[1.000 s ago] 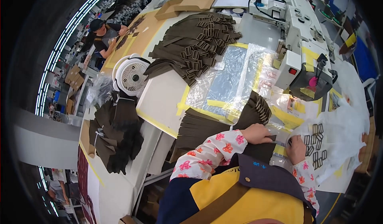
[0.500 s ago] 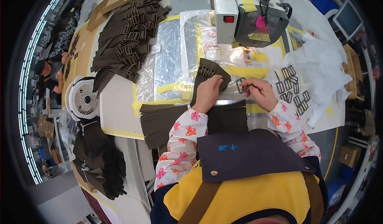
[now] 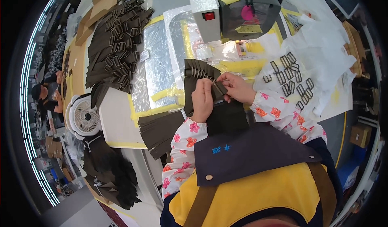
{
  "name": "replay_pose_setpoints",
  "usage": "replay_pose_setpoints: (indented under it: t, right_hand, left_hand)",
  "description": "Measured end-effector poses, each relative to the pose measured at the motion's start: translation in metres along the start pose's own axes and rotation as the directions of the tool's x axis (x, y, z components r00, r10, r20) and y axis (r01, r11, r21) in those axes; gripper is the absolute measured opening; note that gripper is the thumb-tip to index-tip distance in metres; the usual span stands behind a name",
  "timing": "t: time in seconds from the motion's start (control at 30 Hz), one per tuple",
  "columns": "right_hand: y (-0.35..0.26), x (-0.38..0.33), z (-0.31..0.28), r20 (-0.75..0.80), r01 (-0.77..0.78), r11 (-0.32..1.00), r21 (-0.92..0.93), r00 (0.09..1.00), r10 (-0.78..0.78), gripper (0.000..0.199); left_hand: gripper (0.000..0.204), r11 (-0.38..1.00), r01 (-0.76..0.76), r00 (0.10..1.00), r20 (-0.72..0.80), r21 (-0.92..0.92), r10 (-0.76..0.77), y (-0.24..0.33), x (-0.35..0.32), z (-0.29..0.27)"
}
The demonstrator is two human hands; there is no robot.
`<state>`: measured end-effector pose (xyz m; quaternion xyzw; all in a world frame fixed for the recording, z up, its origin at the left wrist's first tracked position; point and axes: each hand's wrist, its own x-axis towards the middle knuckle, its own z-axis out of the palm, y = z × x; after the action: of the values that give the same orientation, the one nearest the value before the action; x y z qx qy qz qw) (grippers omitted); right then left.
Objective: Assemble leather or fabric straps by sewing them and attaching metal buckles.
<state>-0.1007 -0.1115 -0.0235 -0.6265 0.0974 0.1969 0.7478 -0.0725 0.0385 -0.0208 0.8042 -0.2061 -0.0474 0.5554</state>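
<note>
A fan of dark brown fabric straps stands up in front of me, with several rectangular metal buckles lined up across its upper part. My left hand is closed round these straps, thumb and fingers pressed together. At the right edge of the fan, my right hand pinches a strap end where a rectangular buckle meets it; the fingers mostly hide that buckle. Below the hands more loose dark strap ends spread over the table edge to the left. Several loose rectangular buckles lie on white plastic sheeting at the right.
A machine with a grey housing and a red-switched box stands at the back. To the left lie a pile of buckled straps and a white fan. Dark straps hang lower left. Another person works far left.
My right hand has moved left with a buckle from beside the straps to their edge, where it now meets my left hand. The view has shifted slightly.
</note>
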Motion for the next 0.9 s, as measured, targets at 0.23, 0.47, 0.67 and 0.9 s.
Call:
replay_pose_setpoints:
  t: [0.23,0.47,0.67,0.9]
  right_hand:
    - [-0.020,0.003,-0.001,0.015,0.073,0.976,-0.205,0.997,-0.072,0.010]
    - [0.005,0.015,0.018,0.119,0.415,0.711,-0.567,0.896,-0.428,0.012]
    - [0.014,0.025,0.023,0.126,0.131,0.936,-0.327,0.988,-0.094,0.015]
    - [0.001,0.009,0.026,0.149,0.286,0.799,-0.530,0.958,-0.244,0.018]
  left_hand:
    - [0.009,0.971,-0.223,0.975,0.011,0.081,0.223,0.009,0.002,-0.019]
    - [0.009,0.995,-0.082,0.995,0.059,-0.062,0.086,0.017,-0.023,-0.039]
    - [0.009,0.953,0.076,0.991,0.086,0.293,-0.105,0.011,-0.031,-0.048]
    - [0.010,0.935,-0.031,0.999,0.041,0.354,0.018,0.007,-0.025,-0.039]
